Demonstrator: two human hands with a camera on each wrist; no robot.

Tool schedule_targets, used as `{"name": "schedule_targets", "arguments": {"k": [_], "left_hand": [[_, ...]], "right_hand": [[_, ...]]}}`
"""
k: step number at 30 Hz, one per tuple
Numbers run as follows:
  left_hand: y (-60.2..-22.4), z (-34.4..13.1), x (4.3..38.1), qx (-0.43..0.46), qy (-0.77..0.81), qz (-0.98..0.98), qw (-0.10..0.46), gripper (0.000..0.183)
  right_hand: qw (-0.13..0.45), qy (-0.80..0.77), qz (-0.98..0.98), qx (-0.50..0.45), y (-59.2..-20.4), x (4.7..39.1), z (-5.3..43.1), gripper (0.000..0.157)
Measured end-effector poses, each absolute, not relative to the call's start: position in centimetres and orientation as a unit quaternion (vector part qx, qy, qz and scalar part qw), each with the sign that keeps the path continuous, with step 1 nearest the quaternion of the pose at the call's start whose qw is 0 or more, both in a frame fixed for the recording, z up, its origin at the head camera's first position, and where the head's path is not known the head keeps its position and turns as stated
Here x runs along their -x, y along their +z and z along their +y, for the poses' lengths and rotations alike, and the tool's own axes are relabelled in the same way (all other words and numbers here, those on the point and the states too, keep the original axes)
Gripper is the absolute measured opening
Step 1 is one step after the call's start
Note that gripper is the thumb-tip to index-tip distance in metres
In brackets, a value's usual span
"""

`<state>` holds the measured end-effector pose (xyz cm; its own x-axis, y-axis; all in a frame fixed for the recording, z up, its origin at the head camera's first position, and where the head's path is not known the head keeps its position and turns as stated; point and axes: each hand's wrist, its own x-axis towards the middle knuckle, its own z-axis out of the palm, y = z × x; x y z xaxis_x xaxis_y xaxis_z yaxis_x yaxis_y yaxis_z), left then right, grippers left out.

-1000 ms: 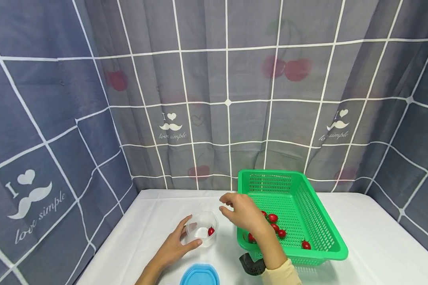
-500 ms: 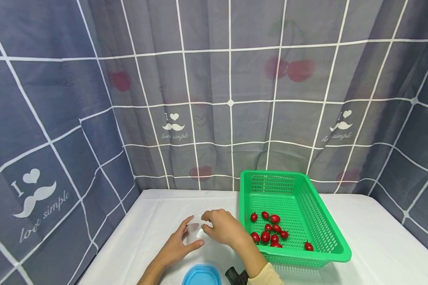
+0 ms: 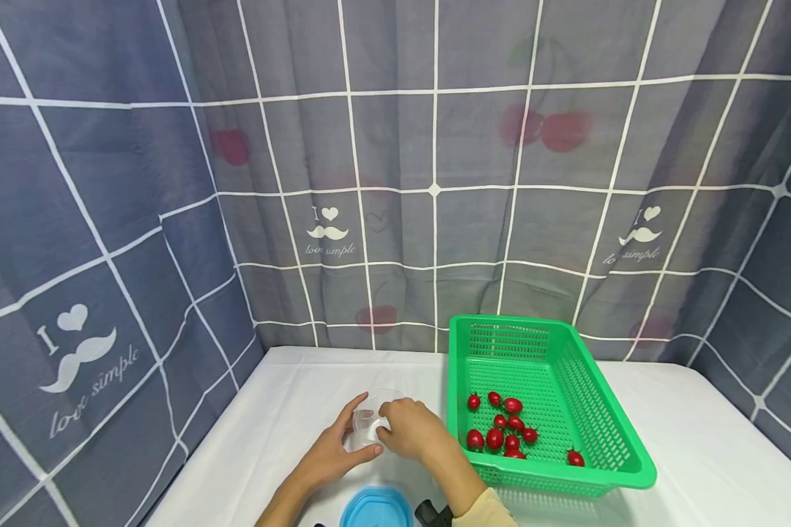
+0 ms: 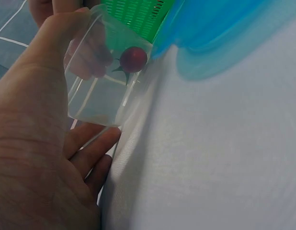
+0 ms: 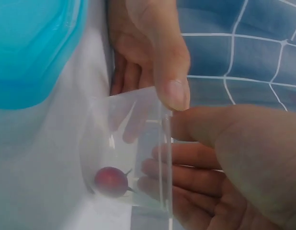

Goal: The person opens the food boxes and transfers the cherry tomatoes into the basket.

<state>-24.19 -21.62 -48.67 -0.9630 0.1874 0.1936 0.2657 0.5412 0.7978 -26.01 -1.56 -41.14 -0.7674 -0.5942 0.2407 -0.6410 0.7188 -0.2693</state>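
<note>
My left hand (image 3: 332, 450) holds a clear plastic container (image 3: 367, 424) on the white table, thumb on the near side and fingers round the far side. A red cherry tomato (image 5: 111, 182) with green sepals lies inside near the bottom; in the head view my right hand hides it. My right hand (image 3: 411, 428) reaches into the container's mouth, its fingers (image 5: 186, 172) a little apart from the tomato and nothing visible between them. On the right, a green basket (image 3: 567, 366) carries several cherry tomatoes (image 3: 494, 439).
A blue lid-like piece (image 3: 377, 509) sits at the table's near edge, just in front of the container. A dark strap-like device (image 3: 431, 514) is by my right wrist. Behind the table (image 3: 290, 380) hangs a grey checked curtain (image 3: 395, 146).
My right hand has moved left from over the basket and down into the container's mouth. The left hand has kept its grip on the container. The head view has shifted slightly.
</note>
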Motion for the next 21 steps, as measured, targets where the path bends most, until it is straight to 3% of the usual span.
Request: {"name": "schedule_targets", "arguments": {"k": [7,21], "left_hand": [[-48.72,-21.49,24.07,0.132,-0.462,-0.877,0.033,0.093],[-48.48,-21.45,24.26,0.13,-0.458,-0.879,0.036,0.093]], "right_hand": [[0.057,0.158,-0.933,-0.318,-41.34,25.6,-1.92,0.015],[0.064,0.13,-0.937,-0.317,-41.43,25.57,-2.34,0.033]]}}
